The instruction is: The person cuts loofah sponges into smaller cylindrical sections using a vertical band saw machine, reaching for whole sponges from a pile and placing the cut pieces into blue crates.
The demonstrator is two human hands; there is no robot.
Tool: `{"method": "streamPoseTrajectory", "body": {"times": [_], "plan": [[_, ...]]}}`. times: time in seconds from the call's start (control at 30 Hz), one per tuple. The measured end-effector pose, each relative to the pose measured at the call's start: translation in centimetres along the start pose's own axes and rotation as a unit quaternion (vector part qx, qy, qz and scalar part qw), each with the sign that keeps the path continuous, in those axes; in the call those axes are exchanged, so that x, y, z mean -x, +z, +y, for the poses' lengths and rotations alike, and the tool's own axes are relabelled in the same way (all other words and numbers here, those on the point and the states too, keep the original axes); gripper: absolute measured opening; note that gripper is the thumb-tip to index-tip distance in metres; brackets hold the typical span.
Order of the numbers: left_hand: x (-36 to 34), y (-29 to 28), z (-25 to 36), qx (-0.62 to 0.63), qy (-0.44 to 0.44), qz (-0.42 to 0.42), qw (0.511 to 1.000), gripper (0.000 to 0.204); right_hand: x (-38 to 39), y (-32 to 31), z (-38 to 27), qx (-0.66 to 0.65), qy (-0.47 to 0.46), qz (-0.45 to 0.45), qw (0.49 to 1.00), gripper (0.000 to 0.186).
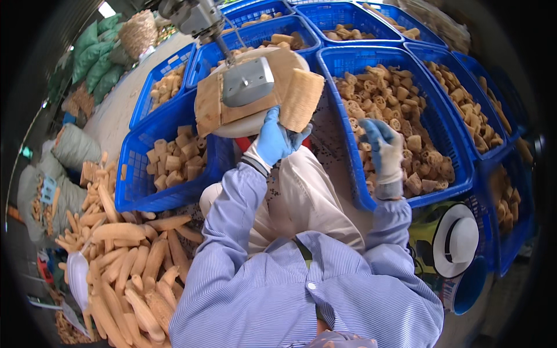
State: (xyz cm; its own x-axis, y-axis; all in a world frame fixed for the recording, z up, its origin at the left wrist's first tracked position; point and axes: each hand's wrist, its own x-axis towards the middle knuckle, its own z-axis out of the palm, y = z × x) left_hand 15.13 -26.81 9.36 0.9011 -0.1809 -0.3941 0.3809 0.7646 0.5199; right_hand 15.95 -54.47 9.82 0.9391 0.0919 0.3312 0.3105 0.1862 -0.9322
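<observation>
My left hand [275, 139], in a blue glove with a pale cuff, grips the lower end of a short, pale loofah piece [301, 98], held upright at the right of a round work table [206, 107] topped with brown board. A grey metal machine head [191, 17] reaches down to a metal plate [246, 81] on the board, left of the piece. My right hand [380, 151], in a blue and white glove, is apart from the piece, above a blue basket [468, 184] of cut loofah pieces. Its fingers are bent but apart, with nothing visible in them.
More blue baskets [130, 122] of pieces surround the table. A heap of long loofahs [130, 272] lies at lower left, beside sacks [75, 148]. At lower right are a white brimmed hat [455, 238] and a blue bucket [470, 284]. Green sacks [93, 58] stand at upper left.
</observation>
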Motion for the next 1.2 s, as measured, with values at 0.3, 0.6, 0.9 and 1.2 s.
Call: {"method": "streamPoseTrajectory", "body": {"times": [0.3,0.6,0.9,1.2], "plan": [[1.7,2.6,-8.1,-0.431,0.471,-0.01,0.769,0.077,1.7,3.1,-0.3,-0.162,0.108,0.026,0.98,0.076],[4.5,2.9,-8.3,-0.624,0.616,-0.005,0.48,0.102,0.9,0.4,-7.4,0.062,-0.231,0.327,0.914,0.053],[15.5,-7.9,-1.1,-0.609,0.567,0.276,0.482,0.084,-18.4,-0.8,-19.4,0.228,-0.572,0.335,0.713,0.05],[20.1,-19.2,-3.7,-0.539,0.444,0.512,0.501,0.082,-32.1,15.1,-5.6,0.705,-0.223,-0.178,0.649,0.047]]}}
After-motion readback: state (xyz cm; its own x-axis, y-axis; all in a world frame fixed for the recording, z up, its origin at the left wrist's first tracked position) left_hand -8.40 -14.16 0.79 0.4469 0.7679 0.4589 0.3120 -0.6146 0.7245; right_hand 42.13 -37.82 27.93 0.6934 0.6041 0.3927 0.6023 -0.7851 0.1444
